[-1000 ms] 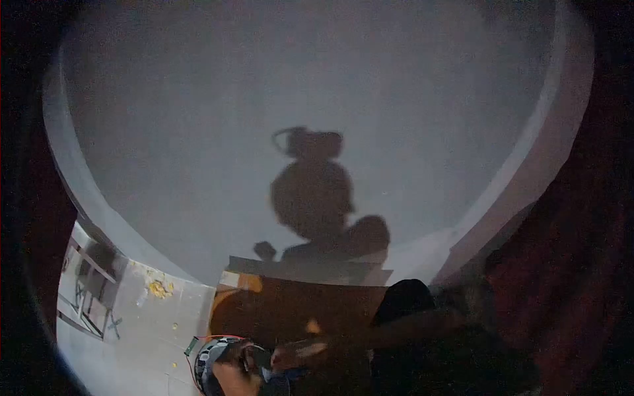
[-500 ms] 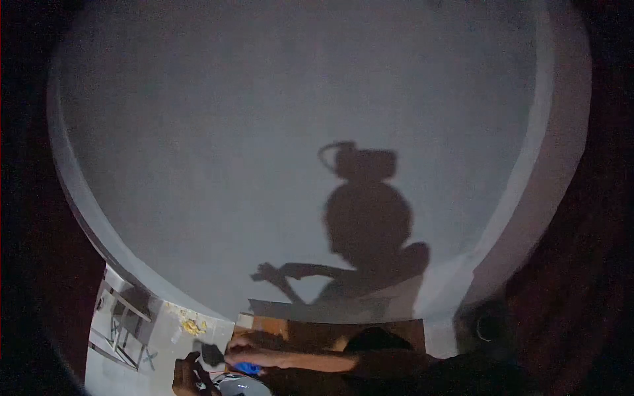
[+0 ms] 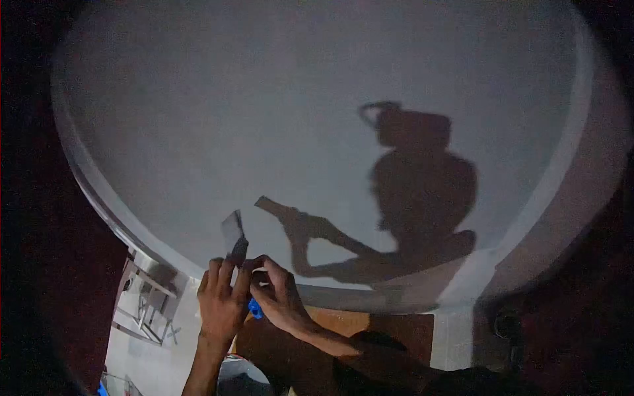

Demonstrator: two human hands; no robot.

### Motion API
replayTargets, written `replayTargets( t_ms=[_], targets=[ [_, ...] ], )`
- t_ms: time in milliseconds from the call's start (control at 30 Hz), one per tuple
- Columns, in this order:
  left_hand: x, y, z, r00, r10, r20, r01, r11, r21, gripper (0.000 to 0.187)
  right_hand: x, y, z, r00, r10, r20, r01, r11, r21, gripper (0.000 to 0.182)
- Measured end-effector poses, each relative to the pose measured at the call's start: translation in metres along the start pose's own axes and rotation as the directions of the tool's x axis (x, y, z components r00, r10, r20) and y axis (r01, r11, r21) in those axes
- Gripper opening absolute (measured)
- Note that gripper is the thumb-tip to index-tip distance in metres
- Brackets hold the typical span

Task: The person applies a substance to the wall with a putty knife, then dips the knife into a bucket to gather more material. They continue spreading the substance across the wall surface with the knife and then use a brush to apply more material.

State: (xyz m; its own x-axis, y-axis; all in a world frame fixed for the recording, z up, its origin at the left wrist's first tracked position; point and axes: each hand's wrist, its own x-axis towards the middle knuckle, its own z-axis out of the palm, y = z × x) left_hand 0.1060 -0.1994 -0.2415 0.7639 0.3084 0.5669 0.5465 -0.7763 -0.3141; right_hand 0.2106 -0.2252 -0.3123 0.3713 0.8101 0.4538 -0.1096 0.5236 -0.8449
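In the lower left of the head view, my left hand (image 3: 221, 297) is raised with its back towards me and its fingers closed around the dark handle of a flat-bladed tool (image 3: 232, 228). The grey, roughly rectangular blade points up against the pale wall. My right hand (image 3: 282, 300) is beside it, fingers curled and thumb pinched close to the handle's lower end. What those fingertips grip is hidden. Just beneath the right hand shows a bright blue thing (image 3: 255, 308), too small to name. Below both wrists stands a round, white-rimmed bowl (image 3: 246, 376).
A pale wall (image 3: 264, 99) fills most of the view, carrying my shadow. Brown board (image 3: 343, 321) lies under my right forearm. Light metal-framed furniture (image 3: 142, 307) stands at the lower left. A dark round object (image 3: 507, 325) is at the lower right.
Both hands have risen and come together; the tool has swung upright in front of the wall. My view has shifted, and the yellow scraps at lower left are out of sight.
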Motion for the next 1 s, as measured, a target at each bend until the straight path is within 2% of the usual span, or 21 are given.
replayTargets(
  t_ms=[33,67,167,200,300,333,433,467,533,667,733,833,867,933,1000],
  targets=[
    [0.0,-0.002,0.008,1.0,0.008,-0.021,-0.009,1.0,-0.022,0.036,-0.002,-0.003,-0.001,1.0,-0.006,-0.014,0.005,0.999,-0.051,0.024],
    [0.0,-0.005,0.015,0.997,0.06,-0.048,-0.06,0.998,-0.01,0.033,-0.004,-0.003,0.0,0.993,-0.099,-0.07,0.091,0.99,-0.111,0.027],
    [0.022,0.0,0.026,0.969,0.166,-0.183,-0.18,0.982,-0.064,0.029,0.002,-0.013,-0.016,0.993,-0.011,-0.115,0.005,0.999,-0.053,0.031],
    [0.026,0.002,0.025,0.959,0.208,-0.192,-0.217,0.976,-0.026,0.025,0.0,-0.009,-0.018,0.978,-0.142,-0.15,0.133,0.989,-0.063,0.032],
    [0.049,0.002,0.023,0.893,0.3,-0.335,-0.301,0.952,0.05,0.021,-0.005,-0.03,-0.031,0.996,0.015,-0.084,-0.008,0.997,0.083,0.032],
    [0.059,0.006,0.011,0.889,0.314,-0.333,-0.309,0.949,0.07,0.021,-0.012,-0.038,-0.032,0.992,-0.016,-0.124,0.022,0.999,0.048,0.031],
    [0.079,-0.006,0.001,0.844,0.322,-0.429,-0.313,0.945,0.092,0.025,-0.015,-0.051,-0.027,0.973,-0.101,-0.206,0.151,0.958,0.245,0.035],
    [0.086,-0.011,-0.003,0.813,0.319,-0.487,-0.299,0.947,0.122,0.026,-0.015,-0.05,-0.024,0.961,-0.183,-0.209,0.222,0.959,0.179,0.034],
    [0.111,-0.007,-0.003,0.738,0.322,-0.593,-0.266,0.947,0.182,0.029,-0.012,-0.048,-0.032,0.948,-0.21,-0.239,0.244,0.962,0.122,0.03],
    [0.163,0.016,-0.008,0.586,0.362,-0.725,-0.32,0.925,0.203,0.025,-0.01,-0.04,-0.056,0.886,-0.366,-0.285,0.357,0.93,-0.087,0.022],
    [0.186,0.028,-0.001,0.48,0.373,-0.794,-0.318,0.917,0.239,0.023,-0.01,-0.042,-0.069,0.874,-0.393,-0.286,0.362,0.919,-0.156,0.019],
    [0.208,0.04,0.012,0.397,0.324,-0.858,-0.401,0.903,0.155,0.022,-0.012,-0.052,-0.087,0.88,-0.407,-0.244,0.346,0.902,-0.258,0.013],
    [0.211,0.047,0.025,0.398,0.289,-0.87,-0.377,0.917,0.132,0.022,-0.013,-0.053,-0.097,0.879,-0.418,-0.228,0.346,0.89,-0.296,0.012],
    [0.199,0.062,0.038,0.481,0.166,-0.861,-0.357,0.934,-0.019,0.02,-0.012,-0.053,-0.113,0.85,-0.466,-0.244,0.346,0.845,-0.408,0.011],
    [0.186,0.073,0.045,0.527,0.048,-0.849,-0.379,0.907,-0.184,0.017,-0.017,-0.059,-0.127,0.865,-0.433,-0.255,0.313,0.862,-0.399,0.012]
  ],
)
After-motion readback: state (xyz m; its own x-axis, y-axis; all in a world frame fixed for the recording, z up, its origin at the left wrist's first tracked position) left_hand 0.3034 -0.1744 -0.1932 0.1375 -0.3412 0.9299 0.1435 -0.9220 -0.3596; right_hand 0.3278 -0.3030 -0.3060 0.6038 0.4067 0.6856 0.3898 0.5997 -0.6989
